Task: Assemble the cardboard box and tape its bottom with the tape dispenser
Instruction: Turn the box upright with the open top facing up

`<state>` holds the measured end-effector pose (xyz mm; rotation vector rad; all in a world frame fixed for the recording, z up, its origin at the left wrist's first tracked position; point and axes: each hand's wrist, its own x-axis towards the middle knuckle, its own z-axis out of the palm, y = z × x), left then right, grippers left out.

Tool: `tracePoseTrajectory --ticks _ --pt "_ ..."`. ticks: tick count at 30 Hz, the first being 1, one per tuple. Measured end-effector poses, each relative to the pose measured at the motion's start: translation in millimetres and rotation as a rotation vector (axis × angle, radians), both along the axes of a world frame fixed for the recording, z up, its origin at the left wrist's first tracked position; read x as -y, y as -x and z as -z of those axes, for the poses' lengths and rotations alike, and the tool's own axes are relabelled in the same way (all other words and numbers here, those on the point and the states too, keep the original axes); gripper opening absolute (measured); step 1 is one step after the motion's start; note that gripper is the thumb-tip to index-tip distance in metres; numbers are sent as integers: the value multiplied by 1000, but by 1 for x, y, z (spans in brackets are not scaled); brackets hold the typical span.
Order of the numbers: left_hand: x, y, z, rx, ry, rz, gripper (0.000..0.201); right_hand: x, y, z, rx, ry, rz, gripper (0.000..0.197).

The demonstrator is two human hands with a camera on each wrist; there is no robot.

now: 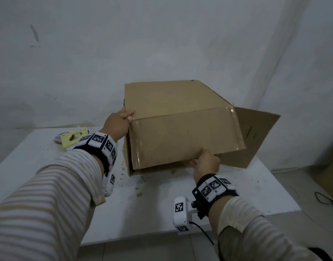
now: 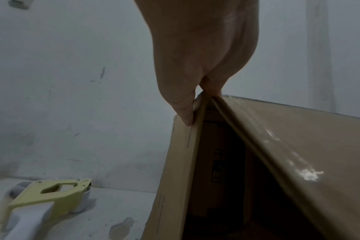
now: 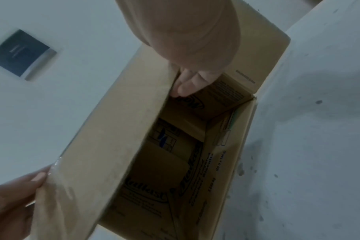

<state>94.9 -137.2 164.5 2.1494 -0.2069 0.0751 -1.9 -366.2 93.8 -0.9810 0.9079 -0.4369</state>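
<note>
A brown cardboard box (image 1: 173, 117) stands on the white table (image 1: 146, 210), its near flap (image 1: 184, 136) sloping down toward me with clear tape along its edges. My left hand (image 1: 120, 121) pinches the flap's upper left corner (image 2: 203, 99), thumb on the near face. My right hand (image 1: 205, 162) grips the flap's lower edge, its fingers (image 3: 185, 86) curled under onto the inner side. The box's printed inside (image 3: 175, 162) shows in the right wrist view. The yellow tape dispenser (image 1: 73, 138) lies at the table's back left, behind my left wrist.
A side flap (image 1: 256, 136) sticks out to the box's right. The grey wall (image 1: 161, 44) rises just behind the table. Another cardboard piece (image 1: 331, 178) and a black cable (image 1: 325, 200) lie on the floor at right. Dark stains speckle the tabletop.
</note>
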Motion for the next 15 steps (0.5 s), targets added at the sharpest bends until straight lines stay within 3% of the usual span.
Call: tracePoseTrajectory --ticks 4,8,12,15 --pt "0 -3 -2 -22 79 25 37 9 11 -28 117 101 75 22" --pt "-1 -3 -3 -54 137 32 37 15 11 -79 249 171 44 4" --pt "0 4 -2 -112 269 -17 36 14 -5 -115 382 251 -51 13" --pt "6 11 -1 -79 265 -42 34 17 -23 -129 471 350 -150 20"
